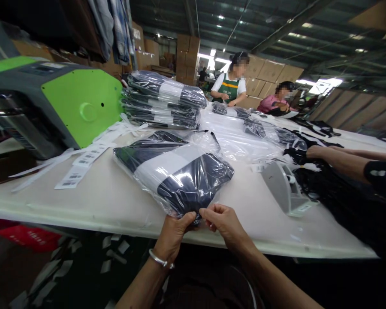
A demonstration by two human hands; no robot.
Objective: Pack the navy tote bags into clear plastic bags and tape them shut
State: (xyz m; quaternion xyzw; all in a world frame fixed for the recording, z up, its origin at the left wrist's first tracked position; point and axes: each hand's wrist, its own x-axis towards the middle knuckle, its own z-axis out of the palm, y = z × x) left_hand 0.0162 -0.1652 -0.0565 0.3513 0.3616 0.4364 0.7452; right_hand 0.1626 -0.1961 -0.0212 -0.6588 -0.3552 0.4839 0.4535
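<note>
Right at the near edge of the pale cream table (93,201) lies a clear plastic bag of folded dark navy cloth with a broad white band (180,165), its near corner towards the person. The left hand (175,227) is curled nearly closed on that corner, thumb on top; the right hand (224,221) has thumb and forefinger pinched together just beside it, seemingly on a bit of film. I'd judge that the corner is being gathered or straightened, which calls for a steady left grip and a light right pinch, lest the film tear. The left fingers vanish underneath, and glare muddles the plastic by the fingertips. At the right, a co-worker's bare forearms (344,156) are cut off by the frame, the hands hard to make out against black cloth (331,193)
</note>
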